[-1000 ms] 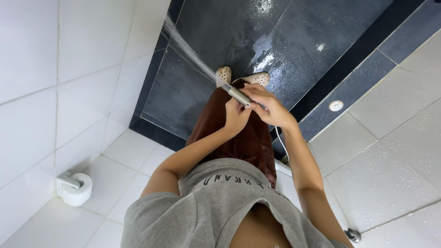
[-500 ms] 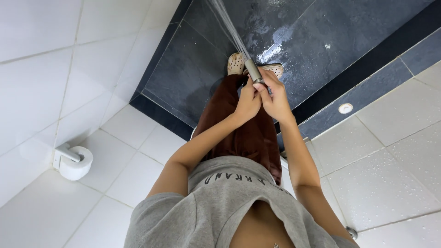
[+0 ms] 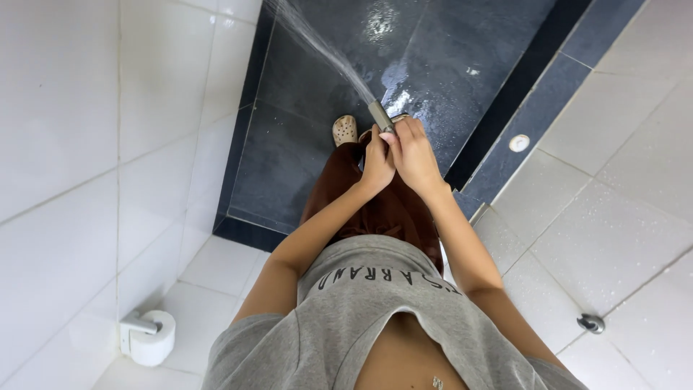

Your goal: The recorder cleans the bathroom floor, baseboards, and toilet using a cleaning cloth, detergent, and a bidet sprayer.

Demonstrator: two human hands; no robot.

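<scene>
Head view looks straight down the body. Nearest: grey shirt (image 3: 375, 318) with a band of dark printed lettering across the hem, then brown trousers (image 3: 375, 209).

Both hands meet out front. Left hand (image 3: 377, 165) is clamped around the lower part of a slim metal spray nozzle (image 3: 380, 115); right hand (image 3: 413, 153) is closed over it from the other side, fingers wrapped, touching the left. Nozzle tip sticks out just above the knuckles, tilted up-left. A water jet (image 3: 317, 47) leaves the tip and runs diagonally to the top edge.

Doing it well, as a judgement: keep the two-handed grip tight, hold the tip low and angled away from the body, sweep slowly across the dark wet floor tiles (image 3: 433, 58), feet planted since the tiles look slick.

Beige perforated clog (image 3: 345, 130) sits just left of the hands on the dark tiles.

Packages/signs: no packaging or signs. White toilet paper roll (image 3: 151, 338) on a wall holder, bottom left. Round white floor fitting (image 3: 518, 143) right. Small chrome fitting (image 3: 591, 323) lower right.
</scene>
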